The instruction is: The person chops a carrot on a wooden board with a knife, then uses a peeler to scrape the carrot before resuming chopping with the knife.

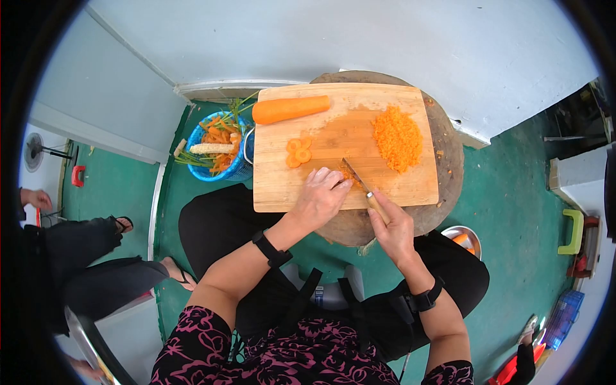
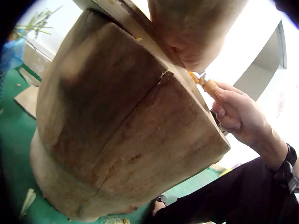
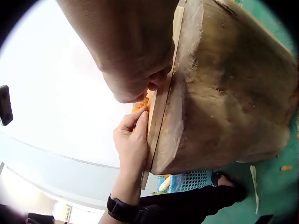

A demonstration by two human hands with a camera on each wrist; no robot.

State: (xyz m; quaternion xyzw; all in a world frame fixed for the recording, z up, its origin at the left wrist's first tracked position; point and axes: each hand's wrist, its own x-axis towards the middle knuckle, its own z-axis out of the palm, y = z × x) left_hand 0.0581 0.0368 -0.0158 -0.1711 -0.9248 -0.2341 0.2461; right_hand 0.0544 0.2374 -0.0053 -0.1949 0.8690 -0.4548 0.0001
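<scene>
On a wooden cutting board (image 1: 359, 199) my right hand (image 1: 393, 230) grips the wooden handle of a small knife (image 1: 363, 181), its blade angled toward the upper left. My left hand (image 1: 321, 196) rests beside the blade, fingertips on small carrot bits (image 1: 347, 171) at the board's near side. Several carrot slices (image 1: 298, 153) lie left of centre, a peeled carrot (image 1: 290, 109) at the back left, and a pile of finely chopped carrot (image 1: 398, 139) at the right. The left wrist view shows the right hand (image 2: 240, 112) around the handle; the right wrist view shows the left hand (image 3: 132, 145) at the board's edge.
The board sits on a round wooden block (image 1: 449, 154). At its left stands a blue basket (image 1: 239, 172) with peelings and a corn cob; at its right, near my knee, a metal bowl (image 1: 475, 240) with carrot pieces. A person's legs (image 1: 109, 282) are at the far left, a green stool (image 1: 571, 232) at the right.
</scene>
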